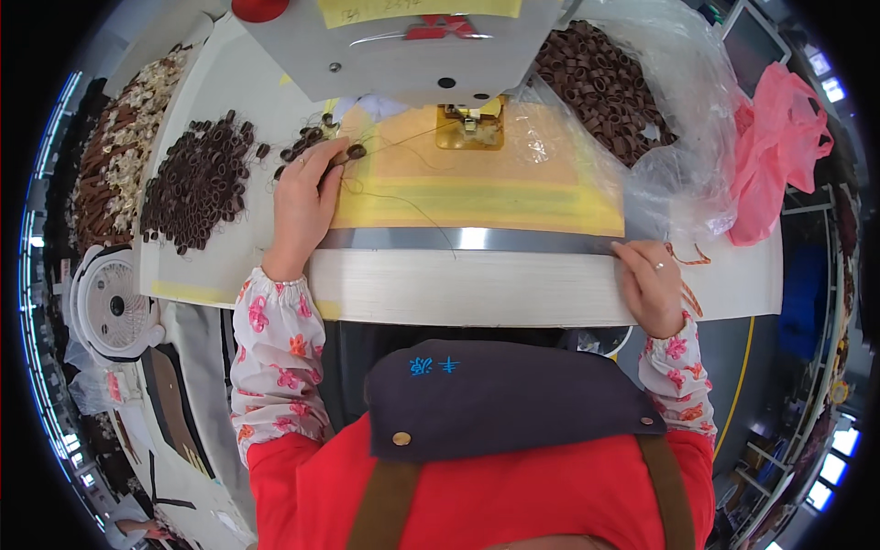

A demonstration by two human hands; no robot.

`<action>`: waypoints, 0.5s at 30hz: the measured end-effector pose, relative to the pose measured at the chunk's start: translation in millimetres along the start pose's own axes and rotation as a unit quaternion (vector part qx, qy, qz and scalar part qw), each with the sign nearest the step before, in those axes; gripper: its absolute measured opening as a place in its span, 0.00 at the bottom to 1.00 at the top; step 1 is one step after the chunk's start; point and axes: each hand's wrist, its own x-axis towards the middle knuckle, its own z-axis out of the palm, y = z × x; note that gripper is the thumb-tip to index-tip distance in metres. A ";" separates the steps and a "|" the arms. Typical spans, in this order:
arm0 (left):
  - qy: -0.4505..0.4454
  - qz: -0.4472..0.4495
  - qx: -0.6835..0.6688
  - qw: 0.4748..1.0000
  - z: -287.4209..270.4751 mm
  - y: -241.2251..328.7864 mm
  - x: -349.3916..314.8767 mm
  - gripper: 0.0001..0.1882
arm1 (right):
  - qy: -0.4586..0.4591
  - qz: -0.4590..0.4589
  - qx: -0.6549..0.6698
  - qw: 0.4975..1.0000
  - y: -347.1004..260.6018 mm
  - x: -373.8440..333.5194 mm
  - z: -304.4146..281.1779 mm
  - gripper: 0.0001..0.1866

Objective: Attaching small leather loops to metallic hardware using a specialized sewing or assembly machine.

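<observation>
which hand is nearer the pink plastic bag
Right. The right hand is in front and left of the pink plastic bag; the left hand is much farther left, by a brown loop.

A white fan [116,304] stands beside the bench [225,78], at left. A pink plastic bag [777,151] lies at right; a yellow line [736,385] crosses the grey floor [720,353].
</observation>
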 end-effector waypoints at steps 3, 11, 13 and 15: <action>0.016 -0.022 0.028 0.999 -16.8 -29.3 -11.6 0.14 | 0.192 0.097 0.048 0.975 19.4 -25.2 -7.0 0.13; 0.079 -0.098 0.064 0.990 -40.7 -35.7 -16.2 0.13 | 0.322 0.396 -0.185 0.840 119.9 -130.3 -79.8 0.15; 0.054 -0.029 0.039 0.997 -25.0 4.2 0.9 0.13 | 0.220 0.395 -0.282 0.846 160.8 -177.4 -80.2 0.14; -0.015 0.026 0.036 0.999 1.0 36.2 17.0 0.16 | 0.133 0.434 -0.327 0.829 175.6 -188.1 -83.6 0.15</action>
